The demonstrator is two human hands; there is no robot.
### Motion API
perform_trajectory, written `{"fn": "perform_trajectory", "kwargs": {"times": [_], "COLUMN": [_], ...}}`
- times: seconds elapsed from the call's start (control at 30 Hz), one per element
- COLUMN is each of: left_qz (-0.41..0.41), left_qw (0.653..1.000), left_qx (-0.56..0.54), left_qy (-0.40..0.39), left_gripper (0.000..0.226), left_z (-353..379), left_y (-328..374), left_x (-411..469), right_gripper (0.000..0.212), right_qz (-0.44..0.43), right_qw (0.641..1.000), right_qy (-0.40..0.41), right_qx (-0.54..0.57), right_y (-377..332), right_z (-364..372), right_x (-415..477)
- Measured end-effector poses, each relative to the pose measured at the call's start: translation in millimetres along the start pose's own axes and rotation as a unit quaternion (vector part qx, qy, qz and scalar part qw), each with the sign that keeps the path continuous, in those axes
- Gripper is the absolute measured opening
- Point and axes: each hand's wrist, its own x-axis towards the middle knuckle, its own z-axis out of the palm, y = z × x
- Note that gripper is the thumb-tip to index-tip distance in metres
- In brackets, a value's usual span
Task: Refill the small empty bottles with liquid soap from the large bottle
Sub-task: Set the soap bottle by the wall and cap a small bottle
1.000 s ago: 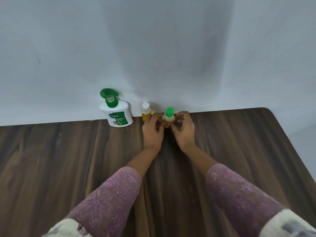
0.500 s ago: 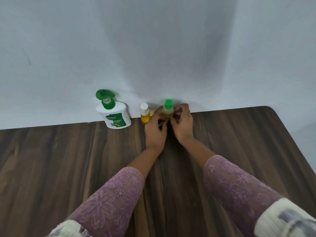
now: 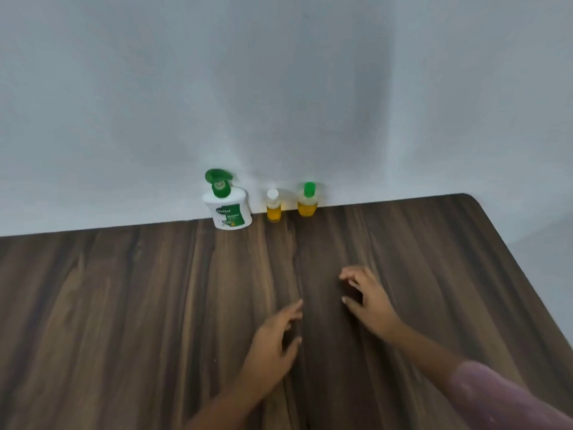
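Closest to the camera, down around 6 o'clock, the left hand hovers over the wooden table with its fingers loosely spread and nothing in them. A bit further out, toward 4 o'clock of centre, the right hand looks the same: fingers curled a little but apart, empty, with a pinkish sleeve showing at the bottom right corner. Both hands are well apart from the bottles. Way at the back, up against the white wall at roughly 12 o'clock from the hands, three bottles stand upright in a row. The large white soap bottle with the green label is at the 11 o'clock end, and its green flip cap looks popped open. Just beside it is a small bottle with a white cap, then near that a slightly fatter small bottle with a green cap. Both small ones have yellow liquid in the lower part and their caps on, so I'd guess the refilling is basically done. What could still go wrong: the big bottle sits with its lid up, so a careless reach or a bump to the table could tip it and spill soap over the wood. The small ones are narrow and near each other, so knocking one likely takes the other down. I also can't tell whether their caps are fully tight, so they might leak if tipped.
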Motion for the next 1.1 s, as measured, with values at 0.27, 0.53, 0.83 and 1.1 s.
{"fn": "perform_trajectory", "kwargs": {"times": [0.27, 0.53, 0.83, 1.1], "left_qz": [-0.067, -0.058, -0.064, -0.04], "left_qw": [0.963, 0.99, 0.998, 0.998], "left_qx": [0.07, 0.021, -0.005, -0.027], "left_qy": [-0.25, -0.124, 0.002, 0.03], "left_gripper": [0.067, 0.064, 0.028, 0.044], "left_z": [32, 67, 76, 75], "left_y": [25, 51, 65, 64], "left_x": [-178, -224, -198, -124], "right_gripper": [0.071, 0.073, 0.023, 0.031], "right_qz": [-0.019, 0.062, 0.147, 0.193], "right_qw": [0.981, 0.987, 0.983, 0.964], "right_qy": [-0.193, -0.145, 0.013, 0.102], "right_qx": [-0.03, 0.023, 0.108, 0.149], "right_y": [5, -29, -64, -56], "right_z": [-8, 21, 51, 53], "right_x": [-226, -313, -295, -224]}}
